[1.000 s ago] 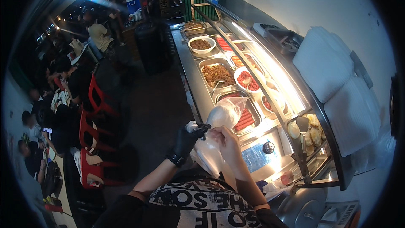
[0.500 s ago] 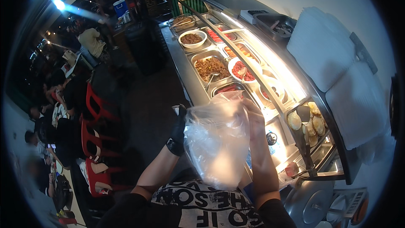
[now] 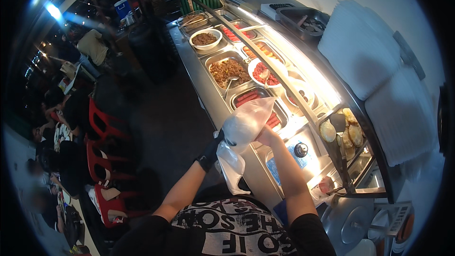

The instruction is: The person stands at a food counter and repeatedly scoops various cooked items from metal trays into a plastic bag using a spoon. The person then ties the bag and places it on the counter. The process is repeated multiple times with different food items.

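A thin translucent plastic bag (image 3: pixel 244 125) is up between my hands, in front of my chest and by the near edge of the food counter. Its upper part is puffed out, and a loose end hangs down towards my shirt; whether anything lies inside cannot be made out. My left hand (image 3: pixel 212 153), in a black glove, is closed on the bag's left side, with its fingertips partly hidden by the plastic. On the other side my bare right hand (image 3: pixel 268 136) pinches the bag, its fingers mostly covered. Just beyond the bag is a tray of red sausages (image 3: pixel 249 97).
Along the lit counter stand a pan of browned chopped food (image 3: pixel 227 72), a white bowl of red food (image 3: pixel 264 73) and fried eggs (image 3: pixel 350 130). A black-capped container (image 3: pixel 301 150) sits near my right forearm. Stacked white foam boxes (image 3: pixel 360 47) rise at right; red chairs (image 3: pixel 102 161) stand left.
The bag has gone from hanging broad and flat to puffed and tilted, its upper end pointing right. Both hands have shifted their hold, and the sausage tray now shows more.
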### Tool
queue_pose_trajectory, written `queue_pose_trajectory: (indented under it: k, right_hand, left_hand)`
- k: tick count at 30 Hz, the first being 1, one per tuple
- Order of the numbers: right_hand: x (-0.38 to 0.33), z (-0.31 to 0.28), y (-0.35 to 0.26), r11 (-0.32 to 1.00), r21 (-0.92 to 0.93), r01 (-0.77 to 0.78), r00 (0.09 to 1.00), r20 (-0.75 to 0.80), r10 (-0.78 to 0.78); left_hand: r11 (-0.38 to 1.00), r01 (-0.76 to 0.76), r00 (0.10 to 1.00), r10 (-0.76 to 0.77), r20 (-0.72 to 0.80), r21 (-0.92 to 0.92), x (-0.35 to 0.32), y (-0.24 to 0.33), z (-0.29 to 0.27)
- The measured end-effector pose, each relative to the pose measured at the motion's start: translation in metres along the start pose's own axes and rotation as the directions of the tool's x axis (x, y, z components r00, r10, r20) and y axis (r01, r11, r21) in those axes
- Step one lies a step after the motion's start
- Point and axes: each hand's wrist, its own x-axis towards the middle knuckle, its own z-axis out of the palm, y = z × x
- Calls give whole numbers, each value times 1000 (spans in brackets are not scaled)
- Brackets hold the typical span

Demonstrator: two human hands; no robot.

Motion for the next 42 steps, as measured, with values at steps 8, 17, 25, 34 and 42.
queue_pose_trajectory:
  k: [8, 17, 25, 34, 42]
  right_hand:
    - [10, 9, 49, 1000, 26, 18, 994, -107, -15]
    - [8, 17, 87, 967, 65, 246, 883, -428, -196]
    - [-123, 183, 42, 518, -680, 519, 643, -89, -761]
    - [-156, 209, 7, 450, -679, 580, 711, 152, -687]
    - [-159, 206, 2, 487, -710, 508, 739, 69, -670]
  left_hand:
    - [999, 36, 995, -37, -95, -9, 20, -34, -33]
    - [877, 166, 819, 131, -558, 450, 27, -100, -108]
    - [924, -211, 861, 330, -387, 319, -102, 28, 45]
    - [874, -313, 946, 320, 44, 372, -145, 84, 83]
    - [835, -318, 914, 396, -89, 448, -131, 72, 96]
